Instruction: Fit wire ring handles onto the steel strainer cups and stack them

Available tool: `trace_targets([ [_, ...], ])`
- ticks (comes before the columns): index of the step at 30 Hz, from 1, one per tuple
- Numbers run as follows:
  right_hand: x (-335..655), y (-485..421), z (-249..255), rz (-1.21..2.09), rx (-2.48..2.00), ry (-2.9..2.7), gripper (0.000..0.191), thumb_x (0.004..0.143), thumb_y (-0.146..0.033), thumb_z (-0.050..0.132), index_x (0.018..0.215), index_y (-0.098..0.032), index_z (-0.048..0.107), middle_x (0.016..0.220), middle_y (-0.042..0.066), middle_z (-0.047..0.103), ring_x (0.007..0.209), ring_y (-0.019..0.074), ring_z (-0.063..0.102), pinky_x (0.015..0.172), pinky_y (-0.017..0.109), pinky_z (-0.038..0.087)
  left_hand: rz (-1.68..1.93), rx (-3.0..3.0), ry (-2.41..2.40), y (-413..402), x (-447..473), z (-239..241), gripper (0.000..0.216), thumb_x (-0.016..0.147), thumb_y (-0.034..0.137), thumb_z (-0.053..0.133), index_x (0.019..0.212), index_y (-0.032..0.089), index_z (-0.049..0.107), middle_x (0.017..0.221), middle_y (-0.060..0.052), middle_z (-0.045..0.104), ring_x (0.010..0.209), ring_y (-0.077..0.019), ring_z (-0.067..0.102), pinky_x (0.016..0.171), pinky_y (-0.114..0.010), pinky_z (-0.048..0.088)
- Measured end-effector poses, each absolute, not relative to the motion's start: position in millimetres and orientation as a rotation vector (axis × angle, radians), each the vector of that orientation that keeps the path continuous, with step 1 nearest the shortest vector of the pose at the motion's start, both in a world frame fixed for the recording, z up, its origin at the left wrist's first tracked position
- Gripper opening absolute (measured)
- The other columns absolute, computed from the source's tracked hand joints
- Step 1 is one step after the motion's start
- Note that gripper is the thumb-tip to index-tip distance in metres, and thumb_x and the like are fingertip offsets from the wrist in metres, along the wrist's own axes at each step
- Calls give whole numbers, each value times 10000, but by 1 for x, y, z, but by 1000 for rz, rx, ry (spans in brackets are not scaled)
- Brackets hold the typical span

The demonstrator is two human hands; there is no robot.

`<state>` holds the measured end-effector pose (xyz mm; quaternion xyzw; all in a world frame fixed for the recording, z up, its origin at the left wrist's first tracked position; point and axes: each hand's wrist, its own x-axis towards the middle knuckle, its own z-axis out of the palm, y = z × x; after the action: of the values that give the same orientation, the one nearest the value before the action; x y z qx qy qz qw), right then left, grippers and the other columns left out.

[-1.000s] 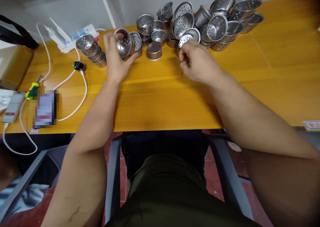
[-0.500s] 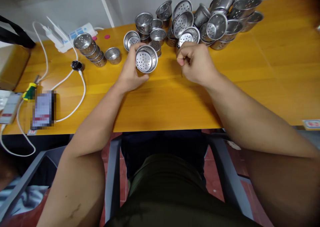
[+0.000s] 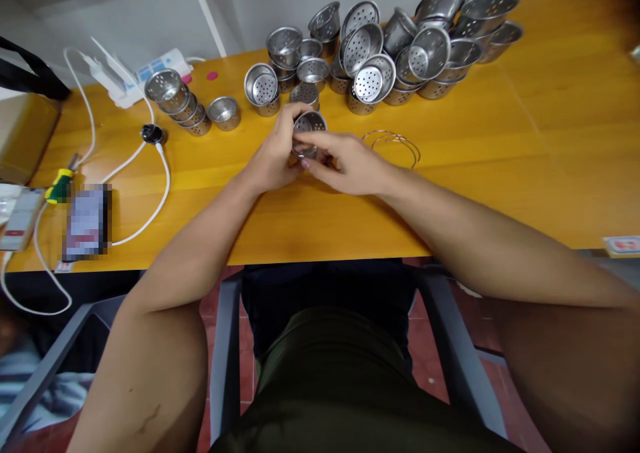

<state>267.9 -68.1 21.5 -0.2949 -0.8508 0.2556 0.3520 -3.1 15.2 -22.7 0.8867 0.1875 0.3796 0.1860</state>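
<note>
Both hands meet over the middle of the orange table [image 3: 500, 166]. My left hand [image 3: 273, 156] is wrapped round a small perforated steel cup [image 3: 309, 125], tilted with its mouth toward me. My right hand [image 3: 345, 163] is closed in a pinch against the cup's near rim; what its fingers hold, if anything, is too small to make out. Thin wire rings [image 3: 395, 143] lie on the table just right of my right hand.
A pile of steel perforated cups [image 3: 400, 46] sits at the back. A nested stack of cups [image 3: 175, 100] and a single cup [image 3: 223, 112] lie at the back left. White cables [image 3: 150, 166], a power strip [image 3: 150, 70] and a phone [image 3: 87, 220] are on the left.
My left hand has carried a cup from the back left to the table's middle. My right hand moved left from the pile to the cup, uncovering wire rings on the table.
</note>
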Motion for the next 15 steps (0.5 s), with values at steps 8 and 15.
trace_targets([
  [8, 267, -61, 19, 932, -808, -1949, 498, 1249, -784, 810, 1470, -339, 843, 1066, 68, 761, 885, 290, 711, 822, 452, 687, 1061, 2471, 460, 10, 1, -22, 997, 1117, 740, 962, 1853, 382, 393, 1769, -159, 652, 1641, -445, 733, 1420, -717, 675],
  [15, 273, -70, 38, 750, -1019, -1968, 489, 1247, -782, 808, 1467, -348, 862, 1085, 101, 793, 993, 356, 747, 934, 543, 743, 989, 2391, 436, 10, 11, -37, 1086, 1120, 1012, 828, 1843, 342, 373, 1691, -139, 677, 1647, -474, 773, 1401, -783, 645],
])
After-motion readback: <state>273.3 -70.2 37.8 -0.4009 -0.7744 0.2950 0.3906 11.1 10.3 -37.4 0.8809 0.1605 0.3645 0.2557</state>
